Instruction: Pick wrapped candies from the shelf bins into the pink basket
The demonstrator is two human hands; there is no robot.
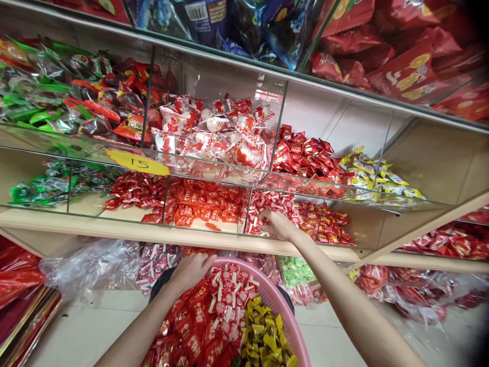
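A pink plastic basket (296, 326) sits low in front of me, holding red-wrapped candies (196, 316), red-and-white wrapped candies (231, 300) and yellow wrapped candies (267, 329). My left hand (193, 272) is closed on its far-left rim, the fingertips partly hidden. My right hand (275, 224) reaches over the glass front into a lower shelf compartment of small red-and-white wrapped candies (284, 201). Its fingers are curled down among these candies; what lies inside them is hidden.
Glass dividers (165, 201) split the shelves into compartments of wrapped sweets. A yellow price tag (137, 161) reading 15 hangs on the middle shelf. The wooden shelf edge (114, 228) runs above the basket. Clear plastic bags (95, 265) and a green pack (296, 270) lie beneath.
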